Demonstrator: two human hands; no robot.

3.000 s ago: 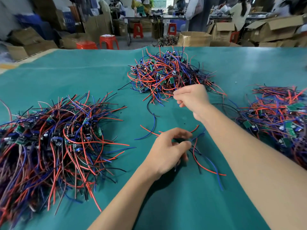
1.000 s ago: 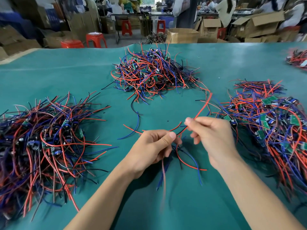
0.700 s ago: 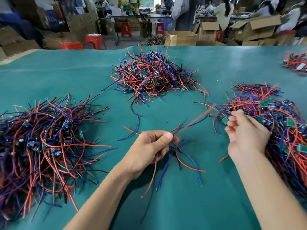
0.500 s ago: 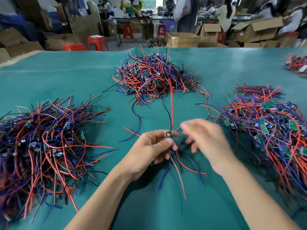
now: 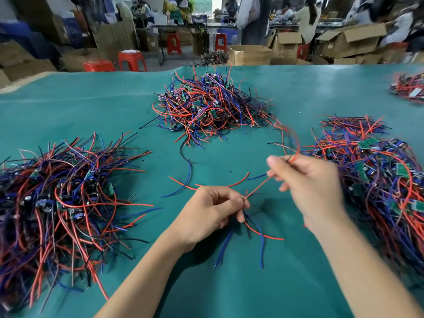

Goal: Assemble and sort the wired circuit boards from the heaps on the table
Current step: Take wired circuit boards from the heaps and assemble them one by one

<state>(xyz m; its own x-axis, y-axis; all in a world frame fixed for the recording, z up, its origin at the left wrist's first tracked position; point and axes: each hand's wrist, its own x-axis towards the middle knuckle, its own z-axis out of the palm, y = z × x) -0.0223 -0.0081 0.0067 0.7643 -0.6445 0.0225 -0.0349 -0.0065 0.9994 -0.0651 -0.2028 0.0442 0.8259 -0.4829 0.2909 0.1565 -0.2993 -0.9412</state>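
My left hand point(image 5: 211, 212) grips a small bundle of wired boards point(image 5: 250, 228) just above the green table cover; red, blue and black leads hang out below its fingers. My right hand point(image 5: 309, 187), blurred, pinches a red wire point(image 5: 259, 187) that runs taut from the left hand's fingertips up through its fingers and curls above it. Three heaps of wired circuit boards lie around: one at the left point(image 5: 59, 198), one at the far middle point(image 5: 206, 106), one at the right point(image 5: 376, 175).
The table point(image 5: 229, 283) is covered in teal cloth. A few loose red and blue wires point(image 5: 190, 180) lie between the hands and the far heap. A fourth small heap point(image 5: 408, 88) sits at the far right edge. Cardboard boxes and red stools stand beyond the table.
My right hand reached to the far heap, drew a wired piece back to the left hand, swung out toward the right heap, then returned. Now it pulls a red wire up and to the right.
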